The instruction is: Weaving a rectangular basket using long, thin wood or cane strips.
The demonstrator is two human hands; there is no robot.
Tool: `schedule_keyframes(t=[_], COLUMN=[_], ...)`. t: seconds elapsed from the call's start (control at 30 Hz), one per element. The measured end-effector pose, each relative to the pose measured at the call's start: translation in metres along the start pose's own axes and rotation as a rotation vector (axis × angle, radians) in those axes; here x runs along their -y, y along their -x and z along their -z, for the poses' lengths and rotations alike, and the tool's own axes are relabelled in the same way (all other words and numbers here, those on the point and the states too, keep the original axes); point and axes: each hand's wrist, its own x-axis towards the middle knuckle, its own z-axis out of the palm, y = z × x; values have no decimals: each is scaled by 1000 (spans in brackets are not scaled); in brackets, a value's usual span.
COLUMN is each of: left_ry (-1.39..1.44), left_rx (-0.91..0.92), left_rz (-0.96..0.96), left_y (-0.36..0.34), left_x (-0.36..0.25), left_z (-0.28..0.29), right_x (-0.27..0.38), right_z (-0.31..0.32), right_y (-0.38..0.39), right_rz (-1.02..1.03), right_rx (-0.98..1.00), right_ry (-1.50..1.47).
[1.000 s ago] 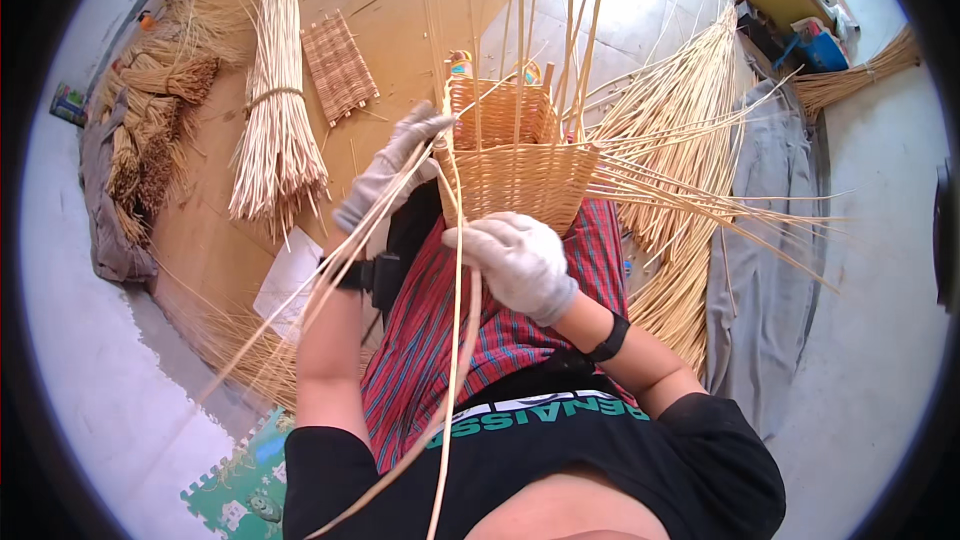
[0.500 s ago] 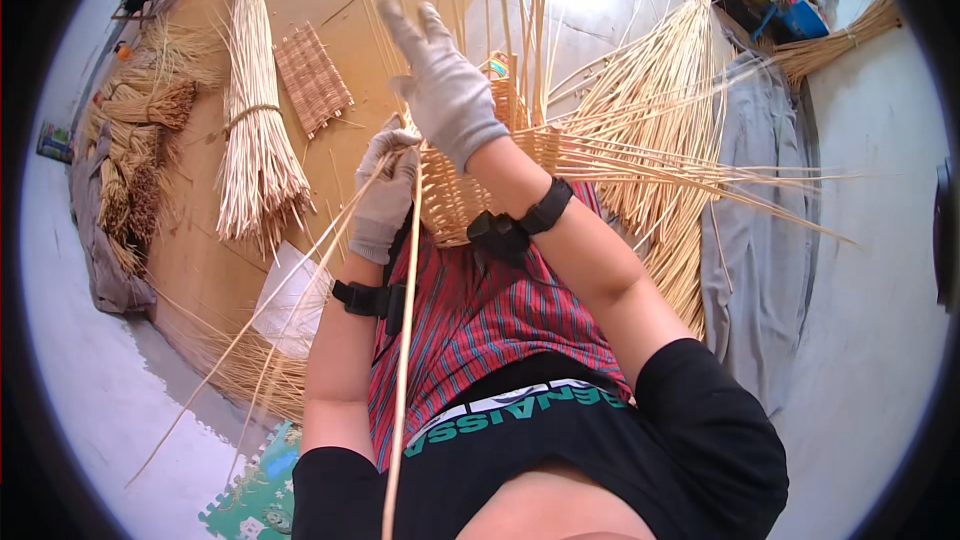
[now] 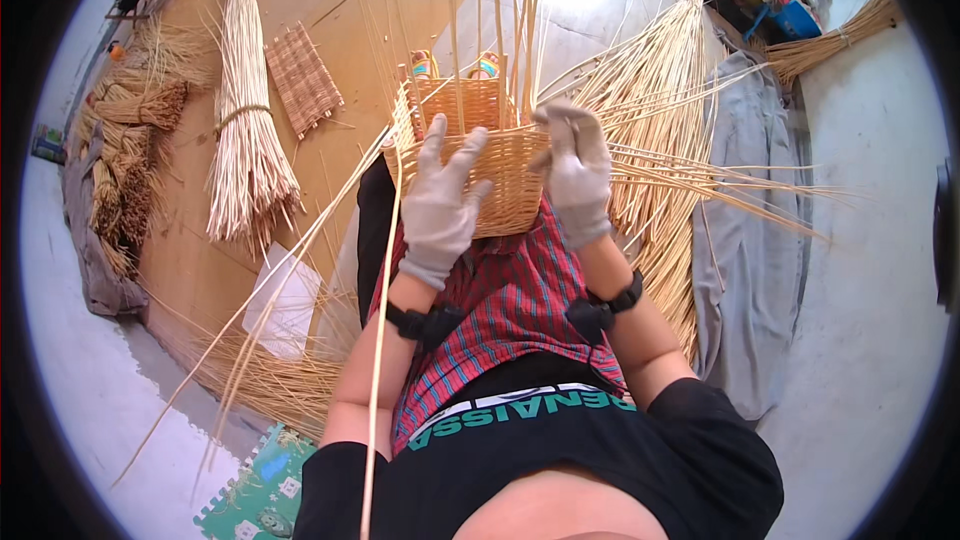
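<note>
A square wicker basket (image 3: 515,180), partly woven, sits in my lap, with tall upright stakes (image 3: 455,20) rising from its walls. Long loose rods (image 3: 300,255) trail off its left corner, and another bunch of rods (image 3: 700,175) sticks out to the right. My left hand (image 3: 445,200), in a pale work glove, lies against the near wall with its fingers spread. At the right corner of the rim, my gloved right hand (image 3: 577,170) has its fingers bent together; what they pinch is hidden.
A tied bundle of pale rods (image 3: 245,130) and a flat woven panel (image 3: 303,78) lie on the floor ahead. A fan of rods (image 3: 650,90) spreads at the right beside a grey cloth (image 3: 745,240). Brown bundles (image 3: 125,160) are piled at left. A green foam mat (image 3: 262,485) is lower left.
My right hand has come from over the left corner back to the basket's right corner. My left hand has let go of the left-corner rods and moved onto the near wall, uncovering the basket.
</note>
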Motion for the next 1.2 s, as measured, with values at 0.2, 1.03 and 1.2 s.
schedule_keyframes(t=[0.2, 1.03, 1.2], left_ry=[-392, 10, 364], left_rx=[243, 106, -220], left_rz=[126, -105, 627], left_y=[-11, -16, 18], left_x=[-14, -31, 14], left_z=[-16, -20, 37], right_x=[71, -2, 40], right_z=[-53, 44, -24], right_y=[-67, 1, 45], right_rz=[869, 590, 485], right_rx=[-68, 49, 263], right_ry=[734, 1288, 546])
